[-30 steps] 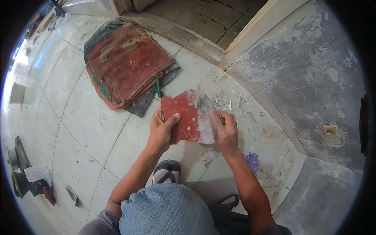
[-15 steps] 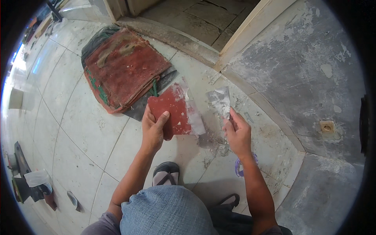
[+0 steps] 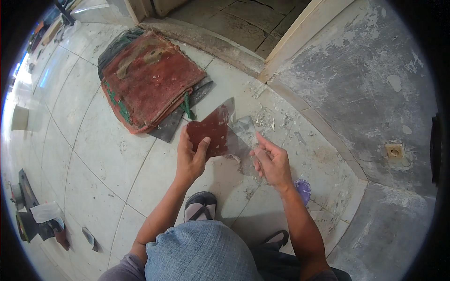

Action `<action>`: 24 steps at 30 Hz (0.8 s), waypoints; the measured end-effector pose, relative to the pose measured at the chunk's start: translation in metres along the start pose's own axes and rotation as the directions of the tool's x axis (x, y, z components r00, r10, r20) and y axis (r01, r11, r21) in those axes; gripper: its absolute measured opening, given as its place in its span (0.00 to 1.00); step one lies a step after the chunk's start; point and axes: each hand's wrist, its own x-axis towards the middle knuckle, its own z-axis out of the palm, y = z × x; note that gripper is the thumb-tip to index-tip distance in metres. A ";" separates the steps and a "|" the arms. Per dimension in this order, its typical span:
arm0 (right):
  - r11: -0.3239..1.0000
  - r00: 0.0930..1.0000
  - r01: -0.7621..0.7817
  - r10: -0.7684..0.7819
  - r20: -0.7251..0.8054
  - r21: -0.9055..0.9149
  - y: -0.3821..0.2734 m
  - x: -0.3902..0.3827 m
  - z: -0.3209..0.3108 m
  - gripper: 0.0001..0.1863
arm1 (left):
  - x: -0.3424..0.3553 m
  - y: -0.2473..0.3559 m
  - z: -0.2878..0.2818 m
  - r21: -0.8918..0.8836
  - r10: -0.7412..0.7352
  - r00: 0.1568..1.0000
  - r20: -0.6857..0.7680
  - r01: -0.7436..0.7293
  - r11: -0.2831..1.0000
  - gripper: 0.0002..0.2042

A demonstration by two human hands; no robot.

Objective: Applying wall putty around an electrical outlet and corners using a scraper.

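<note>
My left hand (image 3: 191, 159) is closed round a wide putty knife (image 3: 210, 135) with a reddish-brown flat body, thumb on top. Along its right side runs a pale metal edge smeared with putty. In my right hand (image 3: 274, 164) the fingers are pinched on a smaller metal scraper (image 3: 244, 127); its handle is hidden by the fingers. That scraper's grey, putty-streaked blade meets or overlaps the wide knife's metal edge. Both tools are held above the tiled floor.
A folded, dirty red mat (image 3: 150, 79) lies beyond my left hand, near a doorway. Putty crumbs (image 3: 269, 122) litter the tiles along the patchy grey wall (image 3: 347, 93), which has a socket (image 3: 394, 150). A purple round object (image 3: 303, 189) lies by my right forearm. Tools (image 3: 47, 227) lie far left.
My right hand has moved left and slightly down, bringing the small scraper to the wide knife's edge. My left hand has shifted slightly right, and the wide knife has tilted.
</note>
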 end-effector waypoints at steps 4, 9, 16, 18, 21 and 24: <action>0.998 0.999 -0.026 0.024 0.038 0.049 -0.007 0.003 -0.011 0.26 | 0.005 0.003 -0.017 0.314 0.134 0.979 0.154 -0.177 0.933 0.15; 0.999 0.997 -0.020 0.016 0.080 0.047 -0.023 0.004 -0.025 0.26 | 0.014 0.011 -0.019 0.479 0.347 0.847 0.403 -0.518 0.708 0.14; 0.996 0.993 -0.029 0.020 0.115 0.081 -0.026 0.010 -0.040 0.25 | 0.025 0.020 -0.026 0.594 0.326 0.774 0.543 -0.629 0.502 0.21; 0.991 0.992 -0.016 -0.001 0.125 0.130 -0.019 0.015 -0.042 0.25 | 0.026 0.026 -0.027 0.626 0.292 0.786 0.546 -0.614 0.482 0.21; 0.983 0.996 0.011 -0.027 0.087 0.182 -0.011 0.023 -0.046 0.26 | 0.028 0.027 -0.030 0.680 0.240 0.807 0.540 -0.586 0.441 0.21; 0.977 1.000 0.026 -0.024 -0.012 0.212 -0.004 0.039 -0.052 0.27 | 0.026 0.030 -0.031 0.730 0.162 0.842 0.514 -0.529 0.433 0.20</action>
